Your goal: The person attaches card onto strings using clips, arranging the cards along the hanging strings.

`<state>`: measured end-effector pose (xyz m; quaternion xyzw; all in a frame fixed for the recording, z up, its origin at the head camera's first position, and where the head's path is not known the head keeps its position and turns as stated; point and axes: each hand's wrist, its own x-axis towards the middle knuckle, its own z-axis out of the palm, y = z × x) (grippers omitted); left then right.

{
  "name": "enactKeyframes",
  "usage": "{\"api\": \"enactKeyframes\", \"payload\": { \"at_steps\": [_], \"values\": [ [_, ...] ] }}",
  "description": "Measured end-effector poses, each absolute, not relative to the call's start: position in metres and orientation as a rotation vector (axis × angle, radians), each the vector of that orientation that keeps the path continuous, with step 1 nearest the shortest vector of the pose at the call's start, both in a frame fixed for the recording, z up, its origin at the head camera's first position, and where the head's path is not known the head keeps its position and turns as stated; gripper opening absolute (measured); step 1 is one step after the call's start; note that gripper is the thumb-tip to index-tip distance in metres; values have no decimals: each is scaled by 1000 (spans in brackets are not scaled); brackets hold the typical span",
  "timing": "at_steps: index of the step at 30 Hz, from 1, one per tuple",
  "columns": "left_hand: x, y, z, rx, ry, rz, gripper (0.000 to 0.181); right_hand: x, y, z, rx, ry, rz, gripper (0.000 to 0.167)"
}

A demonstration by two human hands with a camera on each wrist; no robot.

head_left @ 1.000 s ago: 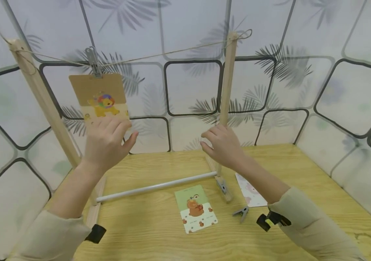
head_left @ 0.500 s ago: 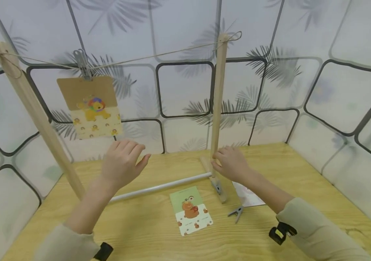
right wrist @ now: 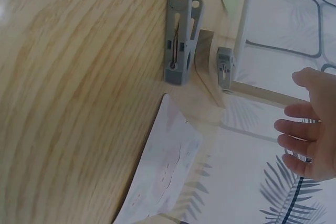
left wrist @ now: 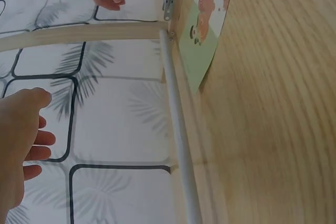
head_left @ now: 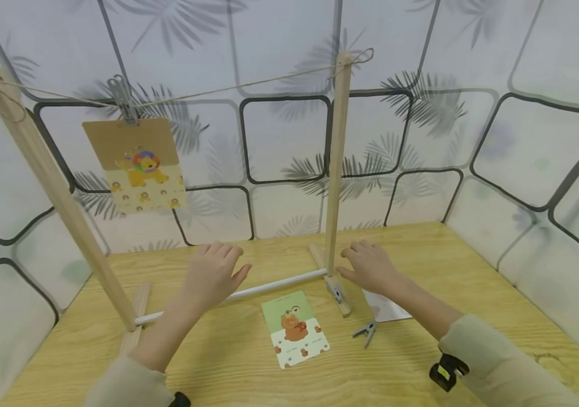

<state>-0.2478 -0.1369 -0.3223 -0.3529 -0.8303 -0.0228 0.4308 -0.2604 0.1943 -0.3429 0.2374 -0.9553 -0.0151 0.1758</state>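
My left hand (head_left: 215, 274) hovers above the white rod (head_left: 279, 282) between the posts, fingers loosely bent and holding nothing. Beside the right wooden post (head_left: 337, 169) floats my right hand (head_left: 371, 265), likewise holding nothing. A card with a lion (head_left: 142, 169) hangs from the string by a grey clothespin (head_left: 124, 102) near the left post. On the table lies a green and white bear card (head_left: 296, 330). One grey clothespin (right wrist: 179, 38) lies loose near a pinkish-white card (right wrist: 163, 166), which my right forearm partly covers in the head view. Another clothespin (head_left: 335, 292) rests on the right post's foot.
A string (head_left: 243, 86) runs between the tops of the left wooden post (head_left: 60, 192) and the right one. The wood-grain table (head_left: 396, 362) meets patterned curtain walls (head_left: 289, 141) at the back and sides.
My left hand has come down and right, away from the hanging lion card. My right hand has lowered and shifted slightly right. The head view has turned a little, and the cards stay put.
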Motion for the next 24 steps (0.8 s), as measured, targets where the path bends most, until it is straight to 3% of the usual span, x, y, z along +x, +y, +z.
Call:
{"api": "enactKeyframes", "payload": {
  "at_steps": [10,24],
  "values": [
    [-246,-119,-349,-848,-2366,-41,35,-258,197,-355,608,-2887,-58,45],
    [-245,-91,-376,-913,-2480,27,39,-252,196,-373,647,-2901,-49,41]
  ]
}}
